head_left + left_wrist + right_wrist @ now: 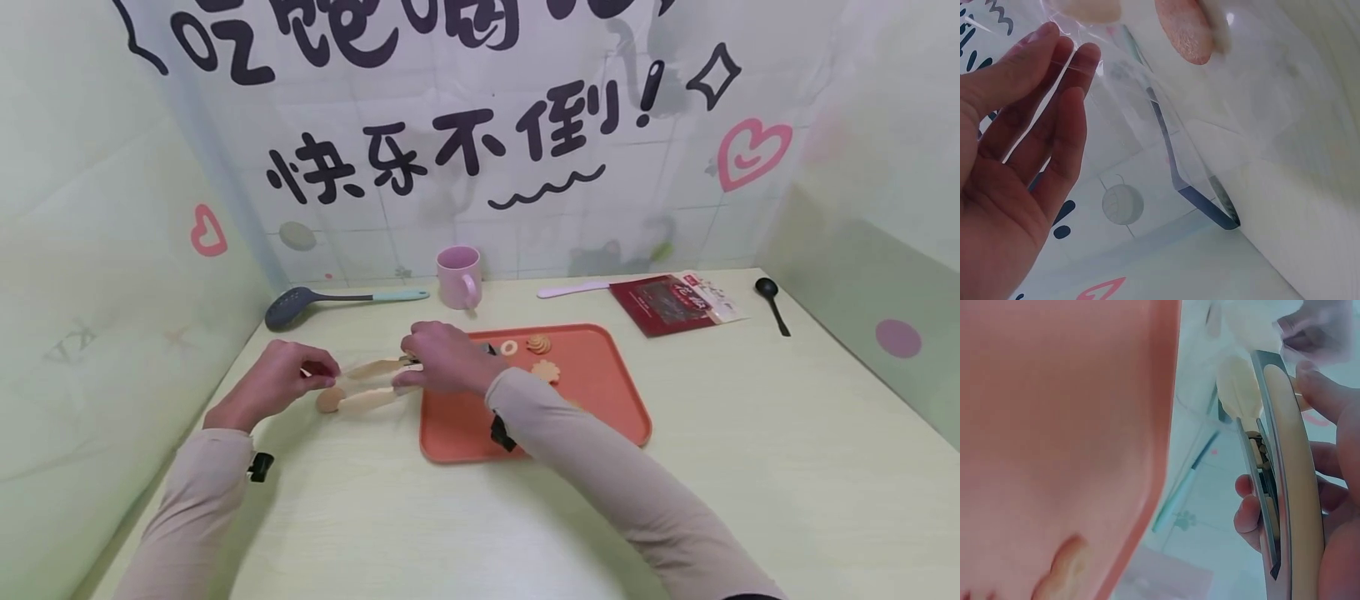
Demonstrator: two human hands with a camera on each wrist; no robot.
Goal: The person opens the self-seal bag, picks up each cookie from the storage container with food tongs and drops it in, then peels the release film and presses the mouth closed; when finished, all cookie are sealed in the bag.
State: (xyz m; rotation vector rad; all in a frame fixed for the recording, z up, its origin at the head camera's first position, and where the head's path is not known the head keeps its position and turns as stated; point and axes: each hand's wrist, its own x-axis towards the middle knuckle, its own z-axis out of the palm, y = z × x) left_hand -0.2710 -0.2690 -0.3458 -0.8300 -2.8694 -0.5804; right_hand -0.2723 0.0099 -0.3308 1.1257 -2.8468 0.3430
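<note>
My right hand [411,367] grips a pair of beige tongs [371,383] just left of the orange tray [600,400]. The tongs point left and a round biscuit [328,401] sits at their tip. My left hand [326,375] pinches a clear plastic bag [1222,112] at that tip. In the left wrist view the film lies across my fingers [1054,81], with the biscuit [1185,28] behind it. The right wrist view shows the tongs [1285,475] held between thumb and fingers [1250,509], beside the tray [1054,425].
Three more biscuits [538,342] lie on the tray's far part. Along the back wall stand a pink mug [459,277], a dark slotted spoon [292,307], a white spatula [573,289], a red packet [675,302] and a black spoon [771,302].
</note>
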